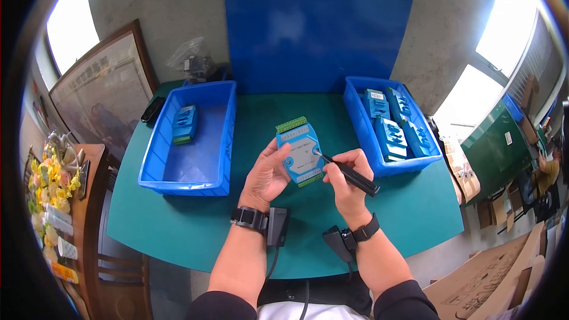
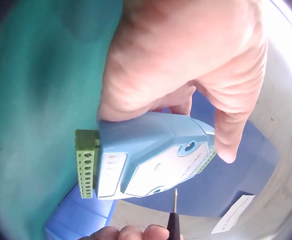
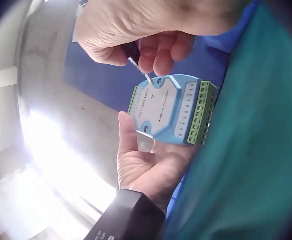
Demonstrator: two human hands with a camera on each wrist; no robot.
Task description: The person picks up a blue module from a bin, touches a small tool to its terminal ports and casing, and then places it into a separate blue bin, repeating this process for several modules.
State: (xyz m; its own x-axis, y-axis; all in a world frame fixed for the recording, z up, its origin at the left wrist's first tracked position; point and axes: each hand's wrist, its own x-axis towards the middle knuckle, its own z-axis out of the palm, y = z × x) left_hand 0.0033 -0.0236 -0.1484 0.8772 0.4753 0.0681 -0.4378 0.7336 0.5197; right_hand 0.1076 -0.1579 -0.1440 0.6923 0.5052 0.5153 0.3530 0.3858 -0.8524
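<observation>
My left hand grips a light-blue electronic module by its left side, above the table. The module has a grey label plate, a round screw recess on either side of it, and green terminal blocks at both ends. A screwdriver with a black handle is held in my right hand. Its thin metal shaft points at the module, the tip close by the right-hand recess. In the left wrist view only some fingertips of the right hand show.
On the left of the green table stands a blue bin with one similar module inside. A second blue bin on the right holds several modules. Behind the table rises a blue panel.
</observation>
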